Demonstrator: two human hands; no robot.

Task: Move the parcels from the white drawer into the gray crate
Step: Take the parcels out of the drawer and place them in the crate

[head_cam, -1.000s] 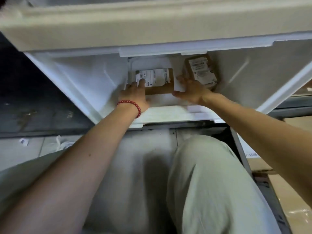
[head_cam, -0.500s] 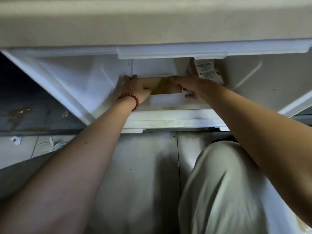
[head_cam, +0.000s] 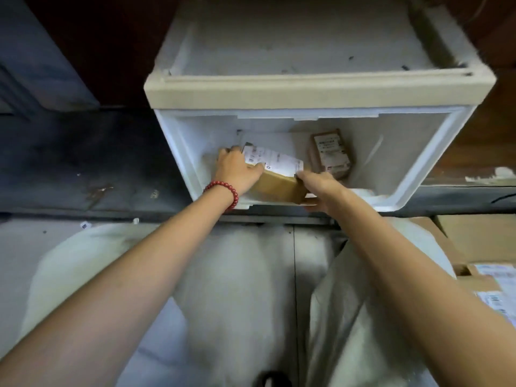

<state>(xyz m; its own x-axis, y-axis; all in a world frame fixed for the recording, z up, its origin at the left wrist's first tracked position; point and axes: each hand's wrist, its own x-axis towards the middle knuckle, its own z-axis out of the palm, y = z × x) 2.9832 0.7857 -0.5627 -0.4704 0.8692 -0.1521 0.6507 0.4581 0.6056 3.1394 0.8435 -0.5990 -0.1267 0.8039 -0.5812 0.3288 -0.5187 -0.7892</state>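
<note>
A brown cardboard parcel (head_cam: 275, 182) with a white shipping label is tilted up at the front of the open white drawer (head_cam: 435, 160). My left hand (head_cam: 237, 170), with a red bead bracelet on the wrist, grips the parcel's left end. My right hand (head_cam: 318, 185) holds its right end, thumb on top. A second, smaller brown parcel (head_cam: 331, 153) with a white label lies deeper in the drawer to the right, apart from both hands. The gray crate is not in view.
The drawer belongs to a white plastic drawer unit whose dusty top (head_cam: 301, 46) sits above it. Cardboard boxes (head_cam: 480, 238) with labels stand at the right. My knees in light trousers (head_cam: 349, 317) are below, over a grey tiled floor.
Both hands have lifted the parcel from the drawer floor and drawn it toward the drawer's front edge, tilted. The camera has pulled back and up, showing the unit's top.
</note>
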